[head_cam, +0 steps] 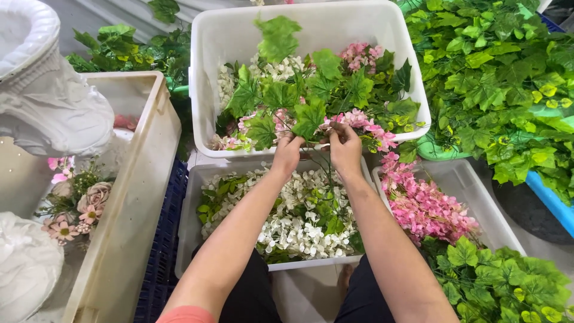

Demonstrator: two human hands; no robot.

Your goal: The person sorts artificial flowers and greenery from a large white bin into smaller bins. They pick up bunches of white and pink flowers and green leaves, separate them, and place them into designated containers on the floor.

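My left hand (pixel 287 151) and right hand (pixel 345 145) are pinching, fingers closed, a garland (pixel 311 101) of green leaves and pink blossoms.

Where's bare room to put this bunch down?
Bare spots: the back of the top white bin and the beige crate's floor by the vase. The white-flower bin and pink-flower tray are crowded. Both hands grip the bunch.
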